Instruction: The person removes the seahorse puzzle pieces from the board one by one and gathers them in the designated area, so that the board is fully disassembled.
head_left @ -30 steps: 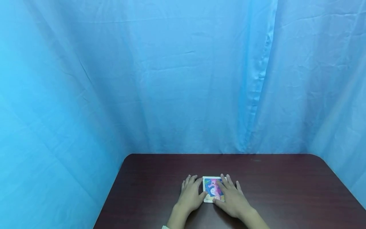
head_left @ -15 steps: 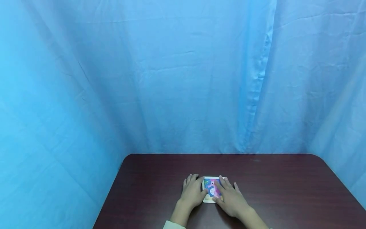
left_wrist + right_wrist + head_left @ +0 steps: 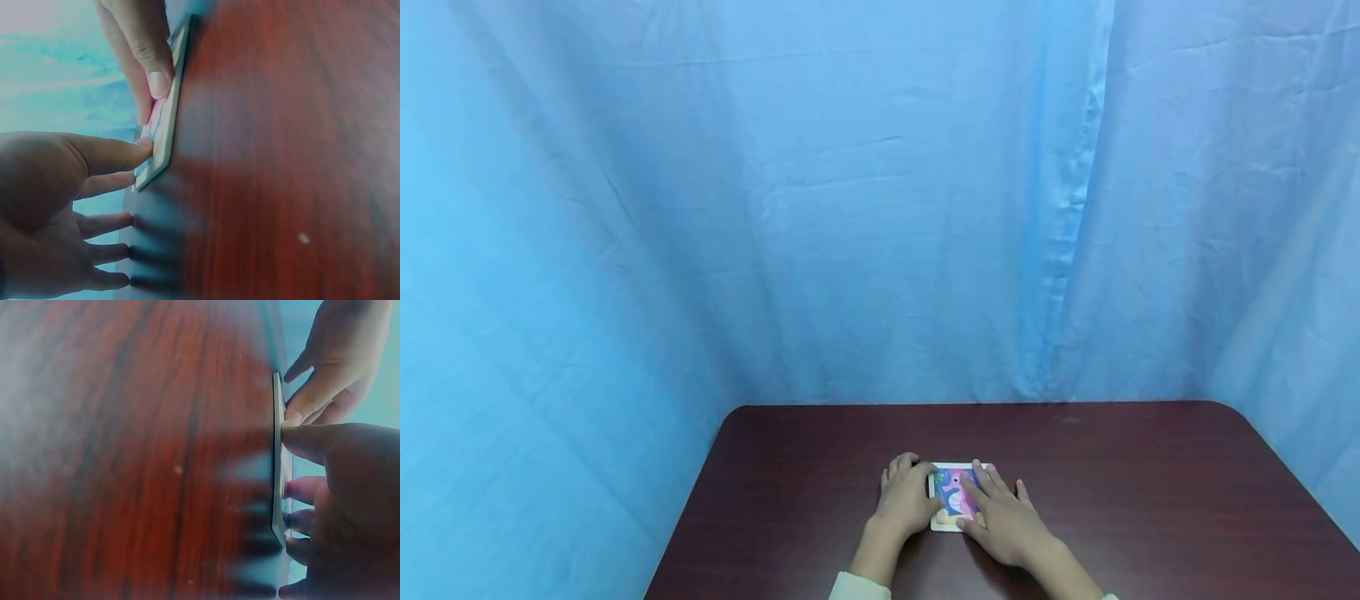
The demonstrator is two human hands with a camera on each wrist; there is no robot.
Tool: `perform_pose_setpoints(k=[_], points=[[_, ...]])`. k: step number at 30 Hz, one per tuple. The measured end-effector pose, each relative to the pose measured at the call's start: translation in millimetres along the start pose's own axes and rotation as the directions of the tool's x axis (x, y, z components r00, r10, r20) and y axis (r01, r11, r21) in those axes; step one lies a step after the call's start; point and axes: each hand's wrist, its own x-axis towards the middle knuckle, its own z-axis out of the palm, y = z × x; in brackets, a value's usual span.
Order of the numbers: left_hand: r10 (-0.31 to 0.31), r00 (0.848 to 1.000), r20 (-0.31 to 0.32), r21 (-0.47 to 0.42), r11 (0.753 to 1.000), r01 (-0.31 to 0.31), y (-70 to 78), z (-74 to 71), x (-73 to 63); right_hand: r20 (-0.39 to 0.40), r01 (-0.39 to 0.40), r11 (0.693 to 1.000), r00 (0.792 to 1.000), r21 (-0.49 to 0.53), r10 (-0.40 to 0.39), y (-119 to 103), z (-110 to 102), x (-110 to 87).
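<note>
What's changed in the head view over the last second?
The left hand has edged slightly right, its index finger now reaching the upper left corner of the seahorse board; more sleeve shows. The right hand stays spread on the board, which lies about where it was.

In the head view, the curtain is brightest at left and the desk is rather dim. Both wrist views are soft and hazy, with whitish glare on the desk and dark shadows near the fingers.
</note>
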Motion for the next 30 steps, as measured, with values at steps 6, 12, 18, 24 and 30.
perform_pose_setpoints(k=[6,12,18,24,30], points=[[-0.052,0.998,-0.037,-0.065,0.997,0.050,1.6,1.9,3.0,0.014,-0.007,1.000,1.000,0.002,0.007,-3.2,-0.8,-0.2],[-0.075,0.990,-0.115,-0.064,0.996,0.068,3.6,7.7,5.4,0.034,-0.011,1.000,0.999,0.000,0.011,-4.9,-1.4,0.0],[-0.073,0.990,-0.122,-0.007,0.997,0.073,10.9,9.1,7.2,0.032,-0.005,1.000,0.999,0.016,0.005,-4.1,-4.7,1.1],[-0.065,0.989,-0.136,-0.022,0.998,0.062,16.4,7.7,8.9,0.022,-0.001,0.999,1.000,0.046,0.000,0.3,-6.1,3.2],[-0.097,0.988,-0.124,-0.038,0.995,0.092,15.0,10.0,11.8,0.057,-0.019,0.998,0.998,0.067,0.015,0.9,-9.1,3.2]])
